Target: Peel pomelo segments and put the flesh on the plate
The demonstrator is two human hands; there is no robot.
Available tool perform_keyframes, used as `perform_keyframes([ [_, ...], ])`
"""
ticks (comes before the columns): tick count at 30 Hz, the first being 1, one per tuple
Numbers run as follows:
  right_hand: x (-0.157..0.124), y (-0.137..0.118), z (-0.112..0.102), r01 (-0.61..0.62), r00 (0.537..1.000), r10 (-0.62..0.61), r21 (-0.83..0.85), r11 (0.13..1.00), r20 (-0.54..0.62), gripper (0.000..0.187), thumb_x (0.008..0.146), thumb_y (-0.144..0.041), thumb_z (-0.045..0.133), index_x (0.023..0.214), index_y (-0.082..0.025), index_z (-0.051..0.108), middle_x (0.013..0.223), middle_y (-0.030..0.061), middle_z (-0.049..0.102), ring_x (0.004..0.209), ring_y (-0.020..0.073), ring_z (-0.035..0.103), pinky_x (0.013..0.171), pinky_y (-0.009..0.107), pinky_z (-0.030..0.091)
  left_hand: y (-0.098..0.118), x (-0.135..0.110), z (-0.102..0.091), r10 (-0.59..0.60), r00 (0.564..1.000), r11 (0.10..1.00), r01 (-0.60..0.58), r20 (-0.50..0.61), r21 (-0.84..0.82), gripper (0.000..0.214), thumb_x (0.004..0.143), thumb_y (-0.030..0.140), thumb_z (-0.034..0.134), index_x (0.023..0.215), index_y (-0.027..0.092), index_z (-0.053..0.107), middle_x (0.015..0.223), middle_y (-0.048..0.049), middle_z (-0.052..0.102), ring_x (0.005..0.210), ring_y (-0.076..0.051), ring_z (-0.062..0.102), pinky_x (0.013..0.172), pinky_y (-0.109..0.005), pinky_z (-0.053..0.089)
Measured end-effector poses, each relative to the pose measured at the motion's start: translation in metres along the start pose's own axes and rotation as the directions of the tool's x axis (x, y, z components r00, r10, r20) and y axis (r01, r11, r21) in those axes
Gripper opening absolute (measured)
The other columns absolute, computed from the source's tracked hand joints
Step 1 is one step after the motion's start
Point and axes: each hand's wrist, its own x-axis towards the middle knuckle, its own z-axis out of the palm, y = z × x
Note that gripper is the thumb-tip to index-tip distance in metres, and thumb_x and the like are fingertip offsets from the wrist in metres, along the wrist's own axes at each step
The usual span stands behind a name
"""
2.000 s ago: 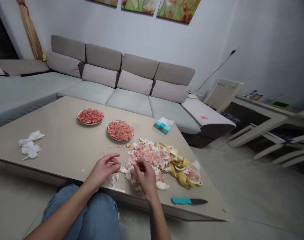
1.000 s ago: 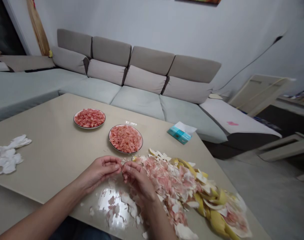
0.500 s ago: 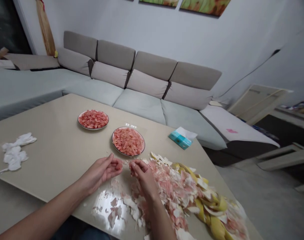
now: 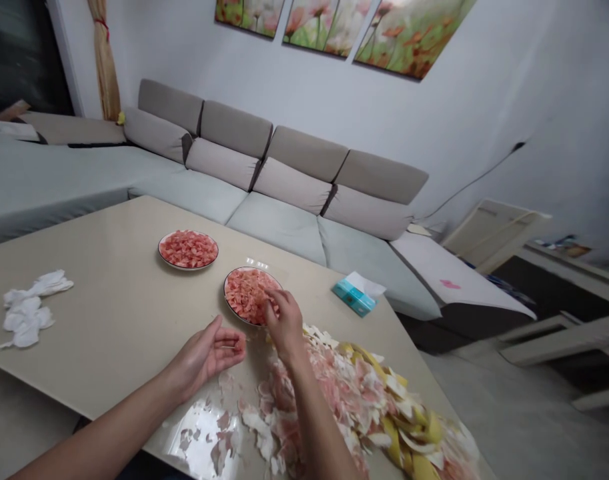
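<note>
My left hand (image 4: 209, 355) is held low over the table with its palm turned inward and thumb up. Its curled fingers hold what looks like a small pink piece of pomelo flesh (image 4: 241, 347). My right hand (image 4: 285, 323) reaches over the near plate (image 4: 226, 298), fingers pinched at the right side of its heap of pomelo flesh (image 4: 247, 293). Whatever lies between those fingertips is mostly hidden. Under and beside my right forearm spreads a pile of pink and white pomelo membranes (image 4: 329, 380), with yellow-green peel (image 4: 414, 427) at its right.
A second plate of pomelo flesh (image 4: 188, 249) stands farther back on the pale table (image 4: 124, 267). Crumpled white tissues (image 4: 31, 313) lie at the left. A blue tissue box (image 4: 355, 295) sits near the right edge. Behind the table runs a grey sofa (image 4: 274, 220).
My right hand has moved forward from beside my left hand to the near plate. My left hand stays almost in place. The camera view has tilted up slightly.
</note>
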Motion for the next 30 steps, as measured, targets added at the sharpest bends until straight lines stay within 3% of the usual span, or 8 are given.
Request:
perform_keyframes([
  [8,-0.072,-0.014,-0.007,-0.261,0.965,0.248,0.21,0.942,0.086,0.019,0.086,-0.031,0.054,0.091,-0.019,0.068,0.087,0.0052,0.068,0.079,0.0185,0.06,0.068,0.027,0.045,0.0,-0.005,-0.001,0.019,0.998,0.999,-0.016,-0.056,0.041,0.048,0.088,0.046,0.049,0.089,0.002,0.068,0.093,-0.0194,0.068,0.081,-0.021,0.067,0.086,-0.034,0.055],
  [13,-0.075,-0.011,-0.007,-0.357,0.93,0.317,0.251,0.9,0.186,0.026,0.085,-0.039,0.055,0.083,-0.017,0.068,0.074,0.0028,0.067,0.067,0.0162,0.058,0.061,0.025,0.043,-0.009,-0.001,-0.001,0.041,0.999,0.995,-0.041,-0.002,0.09,0.036,0.085,0.039,0.058,0.09,0.005,0.069,0.094,-0.0156,0.068,0.085,-0.02,0.066,0.09,-0.035,0.053],
  [17,-0.066,0.007,-0.025,-0.356,0.934,0.355,0.104,0.929,0.028,0.027,0.084,-0.038,0.052,0.077,-0.017,0.066,0.07,0.0033,0.065,0.066,0.0171,0.056,0.062,0.026,0.042,-0.013,-0.001,0.0,0.074,0.997,0.979,-0.077,0.025,0.19,0.013,0.077,0.016,0.068,0.088,0.01,0.069,0.092,-0.01,0.067,0.089,-0.017,0.064,0.093,-0.031,0.051],
  [19,-0.063,0.017,-0.034,-0.365,0.931,0.364,0.011,0.931,0.022,0.023,0.082,-0.034,0.052,0.083,-0.017,0.068,0.079,0.0055,0.068,0.07,0.0187,0.058,0.066,0.028,0.044,-0.012,-0.001,0.001,0.086,0.996,0.973,-0.083,-0.006,0.217,0.013,0.075,0.01,0.069,0.088,0.01,0.069,0.091,-0.009,0.067,0.089,-0.016,0.064,0.094,-0.03,0.05],
  [23,-0.066,0.027,-0.039,-0.258,0.923,0.304,-0.205,0.944,0.238,0.02,0.077,-0.019,0.053,0.087,-0.019,0.07,0.086,0.0061,0.069,0.078,0.0195,0.06,0.071,0.028,0.043,-0.008,-0.001,0.001,0.108,0.993,0.967,-0.096,-0.039,0.234,0.012,0.076,0.008,0.067,0.088,0.01,0.068,0.091,-0.0091,0.067,0.09,-0.016,0.063,0.094,-0.03,0.05],
  [26,-0.071,0.025,-0.033,-0.116,0.884,0.257,-0.349,0.93,0.391,0.022,0.073,-0.012,0.055,0.085,-0.021,0.072,0.092,0.007,0.068,0.088,0.0201,0.059,0.075,0.026,0.041,-0.006,0.0,0.001,0.103,0.994,0.965,-0.089,-0.046,0.245,0.012,0.076,0.008,0.066,0.088,0.01,0.068,0.091,-0.0094,0.067,0.09,-0.016,0.063,0.094,-0.029,0.05],
  [30,-0.073,0.023,-0.027,-0.019,0.869,0.253,-0.482,0.876,0.426,0.018,0.076,-0.013,0.056,0.077,-0.019,0.073,0.091,0.0091,0.067,0.089,0.0213,0.056,0.076,0.027,0.039,-0.007,0.0,0.001,0.103,0.994,0.967,-0.09,-0.043,0.24,0.011,0.075,0.009,0.068,0.086,0.011,0.068,0.091,-0.0087,0.067,0.089,-0.016,0.063,0.093,-0.029,0.05],
])
